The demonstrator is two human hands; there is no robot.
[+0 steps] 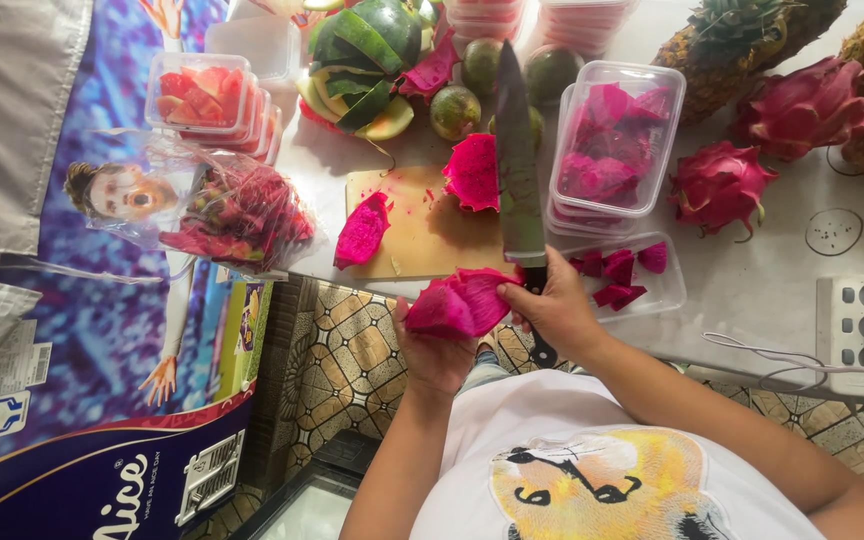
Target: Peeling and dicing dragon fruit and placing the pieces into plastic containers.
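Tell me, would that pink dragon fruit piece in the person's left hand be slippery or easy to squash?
Probably both. The dragon fruit piece shows wet, glossy magenta flesh, so it likely slides in the left hand. The peel curls back limply, suggesting soft, bruisable fruit. Its uneven shape probably would not roll. The right hand grips a large knife beside it.

The person wears a white short-sleeved T-shirt. Across the chest sits a large print, a rounded yellow-orange patch with fuzzy edges, with thin black curling lines drawn over its near-left part and a dark tuft at its right end. Both forearms are bare, and no rings, watch or gloves show on the left hand or right hand.
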